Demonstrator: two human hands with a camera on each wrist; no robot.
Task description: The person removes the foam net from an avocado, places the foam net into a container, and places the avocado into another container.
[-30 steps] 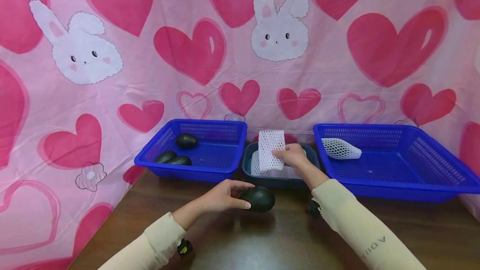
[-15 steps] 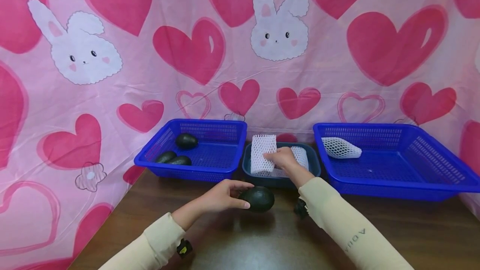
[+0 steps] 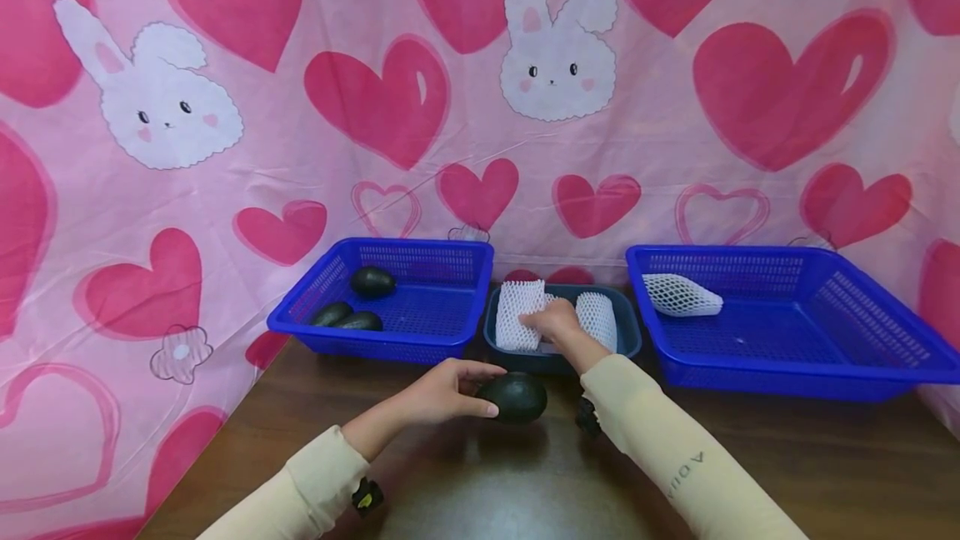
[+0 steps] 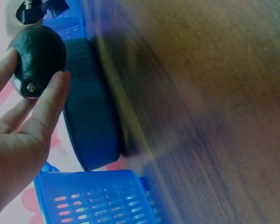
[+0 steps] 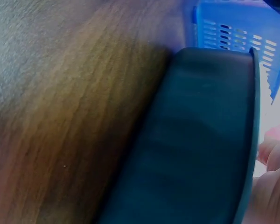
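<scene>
My left hand (image 3: 442, 394) grips a dark green avocado (image 3: 517, 398) between thumb and fingers, just above the table in front of the tray. In the left wrist view, the stem end of the avocado (image 4: 39, 60) faces the camera. Over the dark teal tray (image 3: 562, 363), my right hand (image 3: 558, 323) pinches a white foam net sleeve (image 3: 517, 315) near its right edge. Another foam net (image 3: 596, 321) lies to the right of that hand inside the tray. Only part of the right hand (image 5: 270, 191) shows in the right wrist view, beyond the tray wall.
To the left stands a blue basket (image 3: 420, 307) with avocados (image 3: 372, 282) in it. A second blue basket (image 3: 810, 327), at the right, contains a net-wrapped item (image 3: 682, 296). Behind everything hangs a pink curtain (image 3: 480, 140); all stands on a wooden table (image 3: 480, 490).
My right hand has moved left and down with the foam net, bringing it from above the tray to low in its left part. The left hand and avocado have barely moved.
</scene>
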